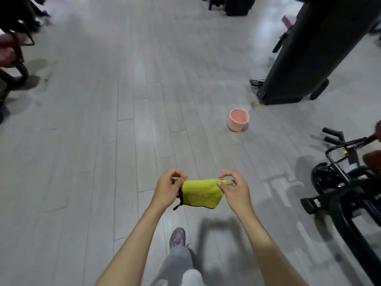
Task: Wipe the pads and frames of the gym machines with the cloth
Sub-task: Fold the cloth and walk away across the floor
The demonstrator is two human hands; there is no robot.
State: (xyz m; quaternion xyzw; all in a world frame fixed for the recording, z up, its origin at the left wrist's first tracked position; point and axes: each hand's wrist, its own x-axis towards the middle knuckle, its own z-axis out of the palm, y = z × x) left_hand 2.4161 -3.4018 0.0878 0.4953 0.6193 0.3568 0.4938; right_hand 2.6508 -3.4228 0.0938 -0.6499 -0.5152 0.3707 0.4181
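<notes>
A view from above looks down at a grey plank floor (123,120) in a gym. In the lower middle of the frame, two bare forearms reach forward and hold a folded yellow cloth (201,194) stretched between them, above the floor. The left hand (168,187) pinches the cloth's upper left corner between thumb and curled fingers. The right hand (234,188) pinches the upper right corner with thumb and forefinger, the other fingers loosely spread. A black edging and a short black loop (179,203) hang at the cloth's left side.

Below the cloth, at the bottom of the frame, a grey trouser leg (177,263) and a dark shoe (177,237) step forward.

A small pink bucket (238,120) stands on the floor right of centre, well apart from the hands. Just beyond it, in the upper right, rises a tall black machine column (309,50). A black exercise bike (346,182) fills the lower right edge. Dark machine frames with reddish pads (8,48) sit at the upper left edge.
</notes>
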